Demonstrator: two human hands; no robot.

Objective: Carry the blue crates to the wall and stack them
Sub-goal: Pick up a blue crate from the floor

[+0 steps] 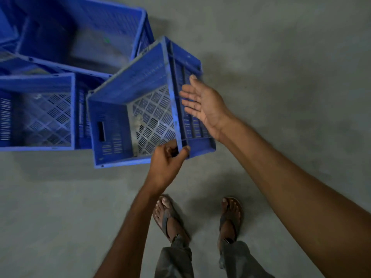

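Note:
A blue perforated plastic crate (112, 125) stands tilted on the grey floor in front of me, its right side raised. My left hand (167, 162) is shut on the crate's near right corner rim. My right hand (202, 105) hovers open, fingers spread, beside the crate's right outer wall, close to it or just touching. Two more blue crates are behind it: one (36, 85) flat on the floor at the left, and a larger-looking blurred one (140, 19) at the top left.
Bare grey concrete floor (281, 57) spreads to the right and toward me. My sandalled feet (198, 217) stand just behind the tilted crate. No wall is in view.

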